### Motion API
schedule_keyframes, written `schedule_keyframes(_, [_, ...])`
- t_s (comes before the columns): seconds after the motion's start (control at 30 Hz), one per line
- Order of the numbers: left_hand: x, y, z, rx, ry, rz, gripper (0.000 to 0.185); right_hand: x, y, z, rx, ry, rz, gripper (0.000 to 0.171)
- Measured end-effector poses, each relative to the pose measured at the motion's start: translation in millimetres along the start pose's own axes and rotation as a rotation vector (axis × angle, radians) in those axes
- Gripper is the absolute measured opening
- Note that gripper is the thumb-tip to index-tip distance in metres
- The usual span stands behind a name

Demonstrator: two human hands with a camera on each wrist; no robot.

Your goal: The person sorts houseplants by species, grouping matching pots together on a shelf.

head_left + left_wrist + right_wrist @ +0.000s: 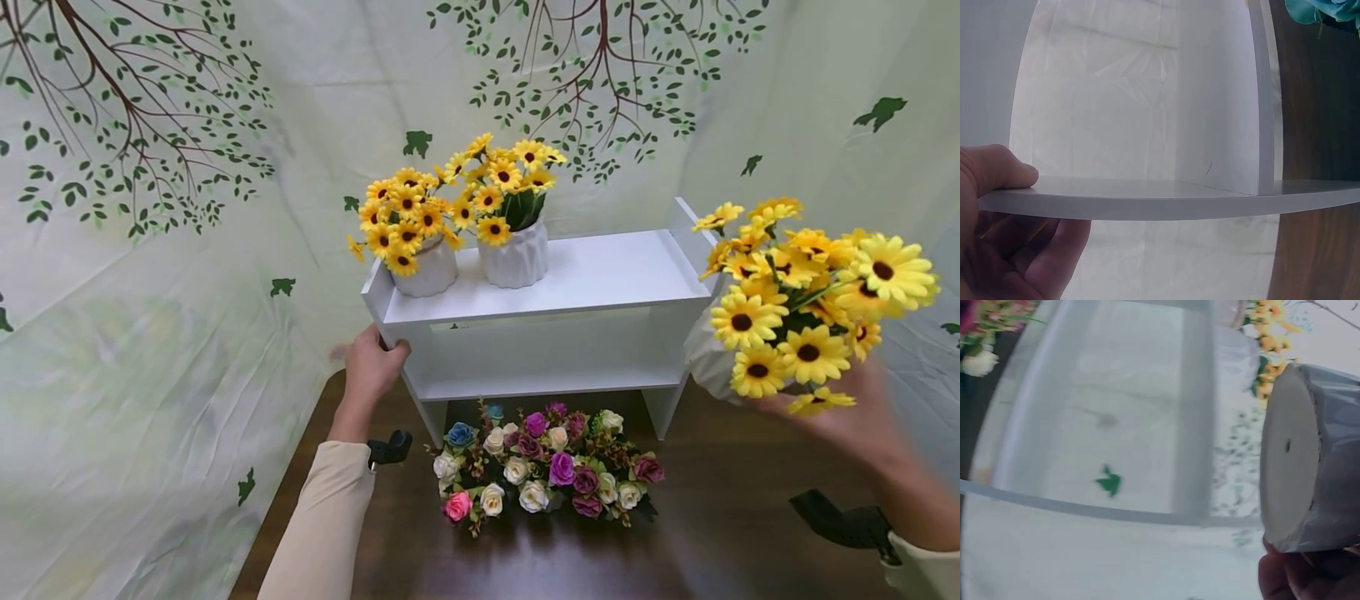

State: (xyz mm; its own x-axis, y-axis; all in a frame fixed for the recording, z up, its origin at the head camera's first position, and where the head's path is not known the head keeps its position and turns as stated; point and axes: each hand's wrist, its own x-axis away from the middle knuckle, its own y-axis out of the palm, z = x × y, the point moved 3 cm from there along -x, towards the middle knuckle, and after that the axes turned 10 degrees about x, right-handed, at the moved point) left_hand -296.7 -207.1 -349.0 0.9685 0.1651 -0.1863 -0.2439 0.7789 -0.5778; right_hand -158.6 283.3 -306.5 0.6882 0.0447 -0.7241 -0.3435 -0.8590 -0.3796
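My left hand grips the left side panel of a white shelf unit; in the left wrist view its thumb lies on one face and the fingers curl behind the edge. My right hand holds a white flowerpot of yellow daisy-like flowers, raised at the shelf's right end. The right wrist view shows the underside of that flowerpot, tilted, with fingers round it. Two more white flowerpots with yellow flowers stand on the left part of the top shelf.
Roses in several colours sit in front of the shelf's base on the dark brown table. Behind hangs a pale curtain printed with branches and leaves. Raised side panels border the top shelf.
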Motion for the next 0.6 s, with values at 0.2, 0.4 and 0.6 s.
schedule_keyframes(0.2, [0.3, -0.5, -0.4, 0.0, -0.002, -0.001, 0.035, -41.8, -4.2, -22.2, 0.199, 0.13, -0.026, 0.102])
schedule_keyframes(0.4, [-0.3, -1.0, -2.2, -0.006, -0.004, -0.002, 0.035, -79.2, -0.3, -33.6, 0.277, 0.323, -0.13, 0.099])
schedule_keyframes(0.6, [-1.1, -0.2, -1.8, 0.006, -0.003, -0.005, 0.036, -114.3, 12.0, -34.9, 0.273, 0.428, -0.216, 0.091])
